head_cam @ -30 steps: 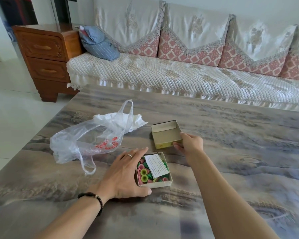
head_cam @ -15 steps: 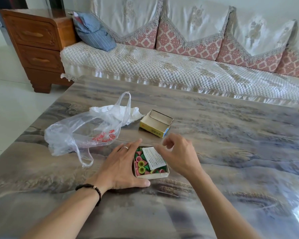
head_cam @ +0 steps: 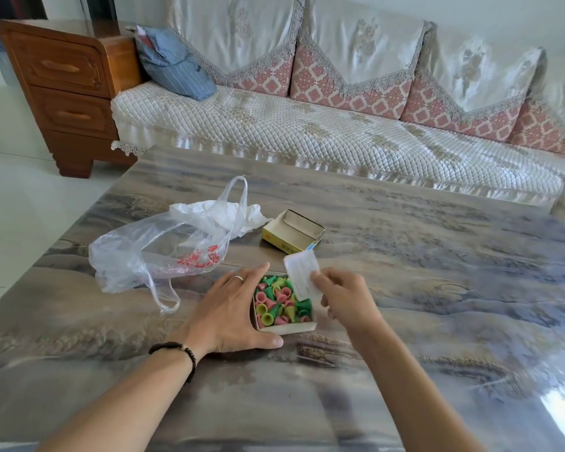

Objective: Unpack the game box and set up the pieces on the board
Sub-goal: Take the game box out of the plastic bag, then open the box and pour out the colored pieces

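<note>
A small open game box (head_cam: 287, 327) sits on the marbled table (head_cam: 437, 288), filled with several pink, green and yellow cone-shaped pieces (head_cam: 279, 301). My left hand (head_cam: 232, 311) lies flat against the box's left side, thumb along its front edge, steadying it. My right hand (head_cam: 346, 298) pinches a folded white paper slip (head_cam: 302, 275) and holds it tilted just above the box's far right corner. The yellow box lid (head_cam: 292, 234) lies upside down farther back. No board is visible.
A crumpled clear plastic bag (head_cam: 163, 249) with red print lies to the left of the box, white tissue behind it. A sofa (head_cam: 307, 132) runs along the table's far edge, with a wooden cabinet (head_cam: 66, 86) at the left.
My right hand left the lid, came to the box, took the paper slip that lay on the pieces and lifted it. The lid now rests tilted. The left hand stayed put.
</note>
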`<control>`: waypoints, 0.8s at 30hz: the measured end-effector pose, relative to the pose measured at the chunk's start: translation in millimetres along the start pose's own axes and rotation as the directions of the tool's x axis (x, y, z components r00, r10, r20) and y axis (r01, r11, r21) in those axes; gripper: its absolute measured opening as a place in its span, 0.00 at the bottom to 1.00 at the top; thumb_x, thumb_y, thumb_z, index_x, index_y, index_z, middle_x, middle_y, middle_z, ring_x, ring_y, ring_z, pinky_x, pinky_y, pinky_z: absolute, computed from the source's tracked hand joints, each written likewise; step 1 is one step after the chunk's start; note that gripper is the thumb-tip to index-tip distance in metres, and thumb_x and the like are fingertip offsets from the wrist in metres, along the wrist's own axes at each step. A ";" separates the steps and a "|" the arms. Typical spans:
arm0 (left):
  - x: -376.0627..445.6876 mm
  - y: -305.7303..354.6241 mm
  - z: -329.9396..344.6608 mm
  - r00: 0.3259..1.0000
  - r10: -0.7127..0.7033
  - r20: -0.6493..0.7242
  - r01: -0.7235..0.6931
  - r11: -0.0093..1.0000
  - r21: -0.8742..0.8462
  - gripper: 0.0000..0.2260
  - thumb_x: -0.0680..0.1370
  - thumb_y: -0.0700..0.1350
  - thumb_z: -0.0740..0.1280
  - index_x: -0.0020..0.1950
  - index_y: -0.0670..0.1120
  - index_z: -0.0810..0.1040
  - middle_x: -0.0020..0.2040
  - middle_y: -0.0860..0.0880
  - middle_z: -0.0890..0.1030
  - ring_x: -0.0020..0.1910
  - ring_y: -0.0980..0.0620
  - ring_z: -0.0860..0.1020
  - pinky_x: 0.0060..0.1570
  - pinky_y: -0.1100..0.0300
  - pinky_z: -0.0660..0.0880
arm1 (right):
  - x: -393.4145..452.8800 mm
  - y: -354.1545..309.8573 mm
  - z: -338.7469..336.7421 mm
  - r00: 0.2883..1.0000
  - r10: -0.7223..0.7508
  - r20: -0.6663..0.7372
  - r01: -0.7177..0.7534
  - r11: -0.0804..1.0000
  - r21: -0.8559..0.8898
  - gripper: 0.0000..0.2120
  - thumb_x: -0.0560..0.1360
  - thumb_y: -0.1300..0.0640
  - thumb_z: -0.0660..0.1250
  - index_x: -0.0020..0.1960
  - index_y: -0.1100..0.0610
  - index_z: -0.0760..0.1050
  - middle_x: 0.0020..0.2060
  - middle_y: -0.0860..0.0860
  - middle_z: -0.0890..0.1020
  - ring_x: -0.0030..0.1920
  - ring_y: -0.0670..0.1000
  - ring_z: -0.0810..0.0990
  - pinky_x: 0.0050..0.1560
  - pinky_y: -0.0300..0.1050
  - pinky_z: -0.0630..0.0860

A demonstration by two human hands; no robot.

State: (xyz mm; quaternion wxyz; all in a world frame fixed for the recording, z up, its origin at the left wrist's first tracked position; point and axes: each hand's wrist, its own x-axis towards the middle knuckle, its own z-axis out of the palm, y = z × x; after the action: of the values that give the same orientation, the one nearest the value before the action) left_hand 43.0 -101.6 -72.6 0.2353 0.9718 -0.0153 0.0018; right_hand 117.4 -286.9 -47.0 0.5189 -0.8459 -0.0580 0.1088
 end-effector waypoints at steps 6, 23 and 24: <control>4.8 -6.6 6.8 1.000 0.009 -0.026 -0.009 1.000 0.002 0.55 0.62 0.71 0.71 0.79 0.53 0.45 0.77 0.52 0.57 0.75 0.52 0.55 0.72 0.59 0.51 | 66.1 14.7 -29.2 0.954 0.228 -0.194 -0.190 0.962 0.198 0.06 0.75 0.62 0.68 0.42 0.64 0.80 0.30 0.56 0.76 0.23 0.48 0.70 0.23 0.39 0.65; 4.3 -12.5 8.6 0.999 -0.024 0.028 0.025 0.998 -0.050 0.60 0.60 0.69 0.73 0.77 0.56 0.36 0.77 0.50 0.58 0.76 0.50 0.54 0.70 0.53 0.61 | 9.3 14.4 36.2 0.741 -0.581 0.338 0.605 0.359 -0.710 0.22 0.78 0.38 0.52 0.56 0.51 0.74 0.48 0.48 0.76 0.48 0.51 0.74 0.44 0.48 0.75; 3.5 -12.1 8.4 0.999 -0.030 0.028 0.031 0.998 -0.051 0.60 0.60 0.69 0.74 0.77 0.57 0.36 0.77 0.50 0.58 0.76 0.49 0.54 0.70 0.53 0.61 | 10.4 15.5 37.9 0.747 -0.588 0.310 0.589 0.369 -0.719 0.21 0.78 0.38 0.52 0.55 0.51 0.74 0.47 0.48 0.75 0.47 0.51 0.75 0.41 0.48 0.75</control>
State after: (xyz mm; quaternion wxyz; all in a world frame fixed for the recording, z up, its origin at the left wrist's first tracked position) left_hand 46.8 -94.8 -85.6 0.2599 0.9655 -0.0038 -0.0156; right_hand 118.0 -259.0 -78.7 0.1002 -0.9047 -0.3965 -0.1195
